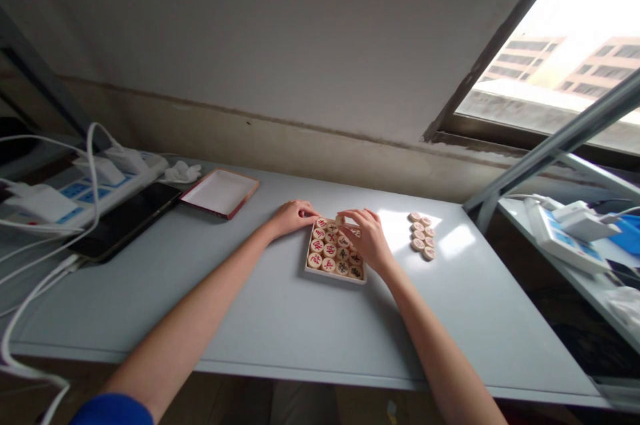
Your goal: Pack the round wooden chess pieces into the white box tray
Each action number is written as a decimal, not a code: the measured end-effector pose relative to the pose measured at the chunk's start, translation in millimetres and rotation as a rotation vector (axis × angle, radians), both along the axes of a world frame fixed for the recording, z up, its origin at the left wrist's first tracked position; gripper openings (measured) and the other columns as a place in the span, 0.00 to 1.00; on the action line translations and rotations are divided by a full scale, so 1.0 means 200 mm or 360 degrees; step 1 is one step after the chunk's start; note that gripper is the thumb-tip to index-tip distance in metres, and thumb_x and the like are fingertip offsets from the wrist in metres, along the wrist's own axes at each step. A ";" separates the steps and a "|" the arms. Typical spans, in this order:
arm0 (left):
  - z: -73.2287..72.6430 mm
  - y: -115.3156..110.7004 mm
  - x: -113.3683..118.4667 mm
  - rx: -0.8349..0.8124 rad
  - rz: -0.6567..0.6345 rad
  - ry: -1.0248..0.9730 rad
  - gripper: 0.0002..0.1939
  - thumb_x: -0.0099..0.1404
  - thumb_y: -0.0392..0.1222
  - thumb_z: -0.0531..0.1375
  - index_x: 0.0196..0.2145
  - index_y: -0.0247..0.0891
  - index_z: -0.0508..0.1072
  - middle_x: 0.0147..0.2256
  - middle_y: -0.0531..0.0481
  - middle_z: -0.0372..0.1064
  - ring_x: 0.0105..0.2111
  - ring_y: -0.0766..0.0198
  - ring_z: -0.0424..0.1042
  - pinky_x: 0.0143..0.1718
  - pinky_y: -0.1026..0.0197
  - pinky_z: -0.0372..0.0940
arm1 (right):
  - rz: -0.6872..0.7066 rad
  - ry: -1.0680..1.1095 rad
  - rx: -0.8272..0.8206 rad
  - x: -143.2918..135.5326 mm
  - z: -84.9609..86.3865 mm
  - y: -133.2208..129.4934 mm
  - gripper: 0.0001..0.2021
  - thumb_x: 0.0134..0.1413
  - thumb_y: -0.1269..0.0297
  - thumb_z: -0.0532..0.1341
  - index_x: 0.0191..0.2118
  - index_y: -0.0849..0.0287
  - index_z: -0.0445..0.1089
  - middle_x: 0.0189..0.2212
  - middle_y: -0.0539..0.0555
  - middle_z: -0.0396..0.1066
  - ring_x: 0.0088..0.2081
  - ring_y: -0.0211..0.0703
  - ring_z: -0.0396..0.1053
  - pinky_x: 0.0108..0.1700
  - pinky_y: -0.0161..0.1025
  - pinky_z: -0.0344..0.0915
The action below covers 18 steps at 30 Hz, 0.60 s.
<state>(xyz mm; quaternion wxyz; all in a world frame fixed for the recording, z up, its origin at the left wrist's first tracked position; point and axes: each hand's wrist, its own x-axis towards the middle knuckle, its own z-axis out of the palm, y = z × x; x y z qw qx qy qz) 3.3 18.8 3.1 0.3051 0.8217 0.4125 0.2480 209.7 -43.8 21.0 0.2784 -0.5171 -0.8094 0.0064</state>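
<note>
A shallow white box [336, 276] sits in front of me on the grey table, filled with rows of round Chinese chess pieces [329, 250] marked in red or black characters. My left hand [293, 217] is closed at the box's far left corner, thumb and fingertips on its edge. Over the far side of the box, my right hand [367, 232] pinches one Chinese chess piece [341, 219] between thumb and fingers, tilted on edge. That hand covers part of the box's right side. More loose pieces [418, 234] lie in two columns on the table to the right.
The upturned box lid [220, 192] rests at the back left. Beside it are a black phone [127, 222], a power strip [83, 192] with chargers, white cables and a crumpled tissue [183, 172]. A metal frame bar [560, 145] and another power strip [570, 238] stand right.
</note>
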 end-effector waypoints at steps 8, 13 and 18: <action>-0.01 0.00 0.00 -0.0021 0.0020 0.0001 0.13 0.58 0.45 0.55 0.34 0.37 0.77 0.33 0.49 0.71 0.33 0.65 0.66 0.35 0.66 0.60 | -0.0593 -0.0388 0.0032 0.34 -0.05 0.05 0.11 0.55 0.66 0.51 0.37 0.56 0.70 0.38 0.55 0.72 0.42 0.50 0.64 0.51 0.54 0.45; 0.00 0.00 0.00 -0.0019 0.0043 0.0018 0.13 0.58 0.45 0.55 0.34 0.38 0.77 0.32 0.49 0.71 0.32 0.65 0.66 0.34 0.67 0.60 | -0.0400 -0.0231 0.0035 0.32 -0.01 0.03 0.11 0.54 0.66 0.53 0.40 0.53 0.70 0.47 0.54 0.67 0.48 0.53 0.60 0.51 0.57 0.47; 0.01 -0.01 0.00 -0.0013 0.0030 0.0000 0.13 0.58 0.46 0.55 0.34 0.38 0.77 0.33 0.50 0.71 0.33 0.64 0.67 0.36 0.66 0.60 | 0.0418 -0.0084 -0.0316 0.01 0.04 -0.05 0.15 0.54 0.68 0.54 0.47 0.50 0.66 0.47 0.52 0.66 0.47 0.45 0.62 0.49 0.47 0.56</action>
